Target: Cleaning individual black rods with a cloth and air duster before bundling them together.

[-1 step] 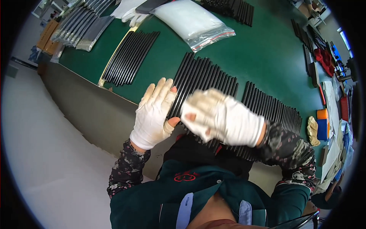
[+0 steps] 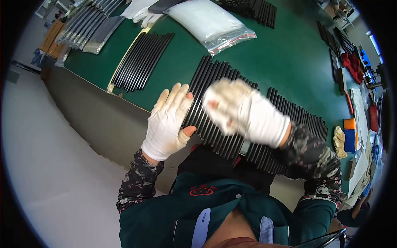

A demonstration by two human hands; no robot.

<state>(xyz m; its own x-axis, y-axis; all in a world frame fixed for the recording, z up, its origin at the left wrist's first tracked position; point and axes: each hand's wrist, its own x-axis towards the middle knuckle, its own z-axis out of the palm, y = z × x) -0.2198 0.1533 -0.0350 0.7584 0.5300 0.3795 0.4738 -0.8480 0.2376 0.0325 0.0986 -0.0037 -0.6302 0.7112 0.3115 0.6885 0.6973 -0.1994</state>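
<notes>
I see my left hand point(image 2: 168, 124), in a white glove, lying flat with its fingers point(image 2: 175, 97) spread open along the left edge of a row of black rods point(image 2: 215, 103), the thumb tucked against the nearest rod. My right hand point(image 2: 244, 111), also gloved in white, hovers over the middle of that row; it is blurred, so I cannot tell whether its fingers are open or closed on anything. The rods lie side by side, touching, on the green counter point(image 2: 285, 62), running from its near edge in a band that stretches away to my right. A second bundle of black rods point(image 2: 142, 62) sits on a pale sheet further left, well apart from my hands. Beyond the row lies a clear plastic bag point(image 2: 209, 22) of white material. Red and orange items point(image 2: 351, 128) crowd the far right edge.
</notes>
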